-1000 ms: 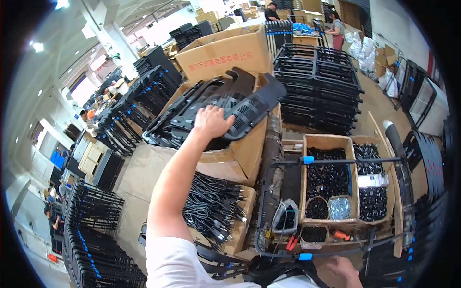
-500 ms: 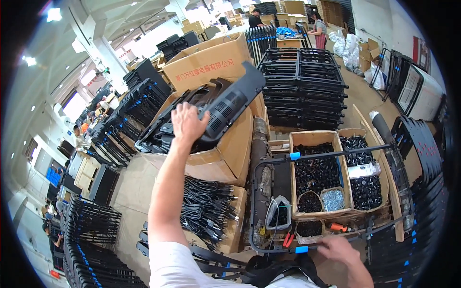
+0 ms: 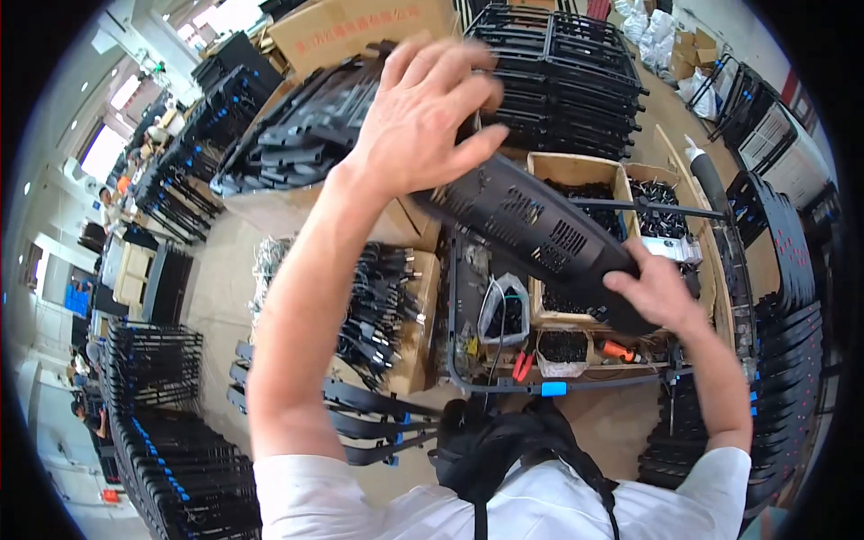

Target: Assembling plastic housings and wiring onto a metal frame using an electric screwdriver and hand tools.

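Note:
A long black plastic panel with vent slots hangs slantwise above the parts boxes. My right hand grips its lower right end, the thumb on top. My left hand is over the upper left end, fingers spread and slightly blurred; it hides that end, so whether the palm touches is unclear. Under the panel lies a black tubular frame with blue clips. Beneath it, a wooden box of small black parts is partly covered by the panel.
At the left, a large carton holds more black panels. Bundled power cords lie in a box nearby. Red-handled pliers and an orange tool are near the frame's front edge. Black frames are stacked behind.
The panel has come out of the carton, swinging right and toward me over the frame. My right hand has risen and taken its right end. The view has tilted down.

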Tool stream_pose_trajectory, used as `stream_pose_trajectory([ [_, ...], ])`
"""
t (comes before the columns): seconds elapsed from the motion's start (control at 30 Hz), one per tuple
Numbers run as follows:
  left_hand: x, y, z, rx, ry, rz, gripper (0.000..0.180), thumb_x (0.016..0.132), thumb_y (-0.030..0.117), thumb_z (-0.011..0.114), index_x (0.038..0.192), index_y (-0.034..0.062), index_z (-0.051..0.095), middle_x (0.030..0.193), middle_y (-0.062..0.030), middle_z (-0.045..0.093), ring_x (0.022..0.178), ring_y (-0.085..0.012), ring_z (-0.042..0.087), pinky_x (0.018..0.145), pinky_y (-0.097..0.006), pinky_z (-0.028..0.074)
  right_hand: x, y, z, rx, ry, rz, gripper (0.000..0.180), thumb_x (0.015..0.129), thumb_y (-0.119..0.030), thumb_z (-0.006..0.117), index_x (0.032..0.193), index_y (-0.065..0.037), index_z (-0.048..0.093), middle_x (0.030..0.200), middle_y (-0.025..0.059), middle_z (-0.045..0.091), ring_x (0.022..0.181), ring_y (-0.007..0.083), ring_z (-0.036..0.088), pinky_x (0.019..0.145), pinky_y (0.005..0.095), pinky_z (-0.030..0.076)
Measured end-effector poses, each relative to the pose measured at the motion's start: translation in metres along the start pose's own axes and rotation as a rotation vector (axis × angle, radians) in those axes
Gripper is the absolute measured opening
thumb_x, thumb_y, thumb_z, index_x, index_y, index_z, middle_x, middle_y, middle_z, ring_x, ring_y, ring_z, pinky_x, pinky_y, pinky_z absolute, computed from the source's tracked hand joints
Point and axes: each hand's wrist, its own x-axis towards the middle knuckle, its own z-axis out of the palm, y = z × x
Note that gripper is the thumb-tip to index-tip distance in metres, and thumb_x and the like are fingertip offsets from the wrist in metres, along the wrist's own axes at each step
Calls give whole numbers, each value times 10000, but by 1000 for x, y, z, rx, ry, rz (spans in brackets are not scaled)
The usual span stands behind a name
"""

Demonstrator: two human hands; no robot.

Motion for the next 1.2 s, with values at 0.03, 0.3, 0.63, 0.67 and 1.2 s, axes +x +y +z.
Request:
stream_pose_trajectory([
  [0.03,-5,11,9,45,173,-173,351,870,316,772,1099,70,669,1231,-157,614,1186,-336,592,1043,-452,439,-5,5,31,269,-9,36,391,973,-283,731,1230,-16,608,1071,153,713,975,221,686,882,380,547],
  [0.3,-224,213,102,-709,218,-1536,454,1161,276,422,1435,-71,525,1376,-229,629,1294,-317,592,1111,-397,450,18,32,290,1022,20,247,283,1031,-139,645,1234,53,597,1121,124,706,984,187,657,884,370,553],
  [0.63,-302,357,116,-593,-151,-1601,587,1087,168,507,1576,-104,328,1544,-350,459,1427,-473,475,1197,-481,380,18,1,355,930,-66,450,393,1037,-270,660,1228,64,581,1176,208,692,1090,284,661,938,430,527],
  [0.67,-300,356,116,-626,-176,-1622,584,1091,164,498,1578,-106,321,1557,-355,440,1435,-479,462,1201,-476,374,19,5,357,938,-63,440,405,1032,-278,666,1235,63,584,1173,209,695,1087,287,666,938,429,531],
  [1.2,-144,350,248,-994,-590,-680,215,981,80,627,1166,70,737,1096,-142,710,1108,-363,675,962,-460,547,-209,127,156,1099,-514,603,343,1021,-318,664,1128,-1,743,903,46,747,729,109,694,545,239,483],
])
